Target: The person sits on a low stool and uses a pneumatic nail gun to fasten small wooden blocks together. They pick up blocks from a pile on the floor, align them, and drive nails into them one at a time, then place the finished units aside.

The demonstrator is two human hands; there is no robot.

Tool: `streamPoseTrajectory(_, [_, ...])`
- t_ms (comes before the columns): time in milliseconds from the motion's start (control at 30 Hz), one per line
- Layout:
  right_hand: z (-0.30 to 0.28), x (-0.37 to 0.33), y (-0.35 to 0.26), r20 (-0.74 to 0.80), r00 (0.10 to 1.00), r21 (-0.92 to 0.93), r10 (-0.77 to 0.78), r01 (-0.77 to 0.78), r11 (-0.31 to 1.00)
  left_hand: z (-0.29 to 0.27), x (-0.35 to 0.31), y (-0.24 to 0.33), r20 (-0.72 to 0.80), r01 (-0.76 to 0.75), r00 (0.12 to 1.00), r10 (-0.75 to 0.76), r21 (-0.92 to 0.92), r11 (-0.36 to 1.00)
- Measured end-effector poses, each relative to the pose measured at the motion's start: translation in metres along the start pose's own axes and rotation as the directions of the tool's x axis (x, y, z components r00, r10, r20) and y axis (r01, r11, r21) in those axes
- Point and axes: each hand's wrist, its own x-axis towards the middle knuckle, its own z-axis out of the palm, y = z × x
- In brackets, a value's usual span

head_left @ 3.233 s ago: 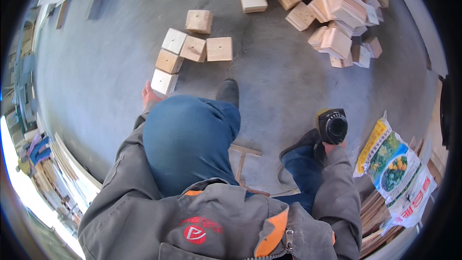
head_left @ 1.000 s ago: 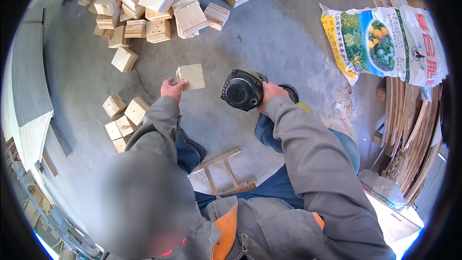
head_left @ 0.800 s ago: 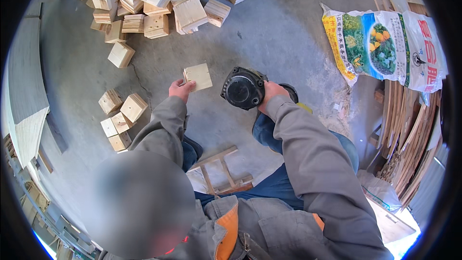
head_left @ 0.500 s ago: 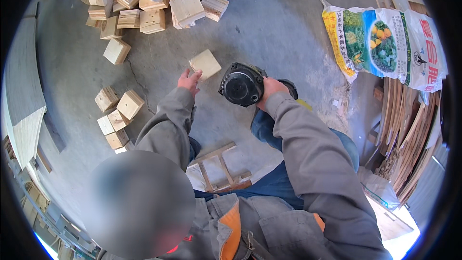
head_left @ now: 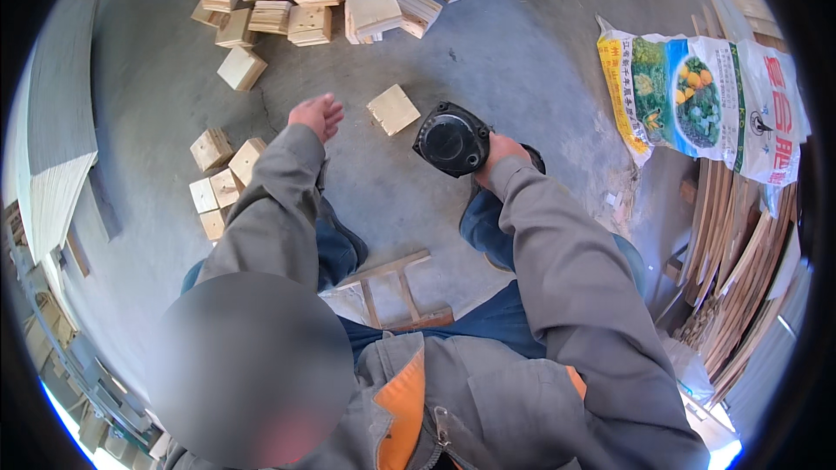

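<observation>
A black nail gun point(head_left: 454, 141) with a round, bolted cap is in my right hand point(head_left: 502, 157), whose fingers wrap round its grip, partly hidden by the tool. Just left of it, a square wooden block point(head_left: 394, 110) lies alone on the concrete floor, apart from the tool. My left hand point(head_left: 318, 116) hovers to the left of this block, touching nothing, its fingers loosely bent and somewhat apart. Beyond the left forearm sits a small group of wooden blocks point(head_left: 212, 150), and a single block point(head_left: 241, 68) lies farther off.
A heap of wooden blocks point(head_left: 374, 9) covers the far left floor. To the right, a printed sack point(head_left: 688, 96) lies on stacked wood strips point(head_left: 727, 244). Grey boards point(head_left: 65, 122) stand along the left. A wooden frame point(head_left: 405, 296) lies between my legs.
My left hand has come off the lone block and moved left. The nail gun in my right hand has shifted slightly within the view, which itself has moved a little.
</observation>
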Motion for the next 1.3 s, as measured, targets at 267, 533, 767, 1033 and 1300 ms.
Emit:
streamPoseTrajectory(267, [0.005, 0.003, -0.005, -0.091, 0.988, 0.038, -0.122, 0.126, 0.991, 0.01, -0.19, 0.133, 0.3, -0.523, 0.827, 0.476, 0.096, 0.847])
streamPoseTrajectory(533, [0.009, 0.005, 0.007, -0.171, 0.97, -0.021, -0.171, 0.17, 0.985, -0.043, -0.319, 0.088, 0.382, -0.717, 0.66, 0.647, 0.064, 0.694])
streamPoseTrajectory(767, [-0.004, 0.011, -0.023, -0.104, 0.994, -0.018, -0.044, 0.042, 0.999, -0.057, -0.386, 0.051, 0.35, -0.666, 0.731, 0.585, 0.182, 0.723])
streamPoseTrajectory(1033, [0.009, 0.018, -0.014, -0.067, 0.995, -0.081, -0.071, 0.066, 0.995, 0.003, -0.356, 0.075, 0.641, -0.817, 0.577, 0.506, 0.462, 0.346])
streamPoseTrajectory(1300, [0.012, 0.023, 0.005, -0.043, 0.982, -0.092, -0.182, 0.177, 0.98, 0.036, -0.317, 0.031, 0.858, -0.823, 0.486, 0.168, 0.513, -0.242])
